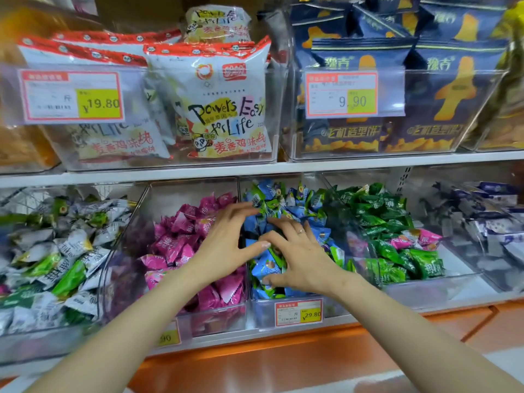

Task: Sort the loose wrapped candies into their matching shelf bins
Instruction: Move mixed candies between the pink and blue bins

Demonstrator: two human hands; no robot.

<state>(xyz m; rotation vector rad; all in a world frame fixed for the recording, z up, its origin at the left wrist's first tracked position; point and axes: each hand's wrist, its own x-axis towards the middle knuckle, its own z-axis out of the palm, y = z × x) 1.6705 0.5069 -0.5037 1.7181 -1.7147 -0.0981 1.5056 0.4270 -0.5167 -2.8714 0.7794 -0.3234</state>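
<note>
Clear shelf bins hold wrapped candies: grey-and-green ones (56,251) at left, pink ones (181,236), blue ones (283,199) in the middle bin (263,310), green ones (397,222) to the right. A few stray pink candies (419,239) lie among the green ones. My left hand (226,242) reaches over the pink bin into the blue bin, fingers spread and slightly bent on the blue candies. My right hand (297,251), with a ring, lies on the blue candies with fingers spread. I cannot tell whether either hand pinches a candy.
The upper shelf carries bins of white snack bags (215,103) and dark blue snack bags (425,89), with price tags (72,96) on them. A bin of purple-white candies (487,222) stands at far right. An orange ledge (283,358) runs below the bins.
</note>
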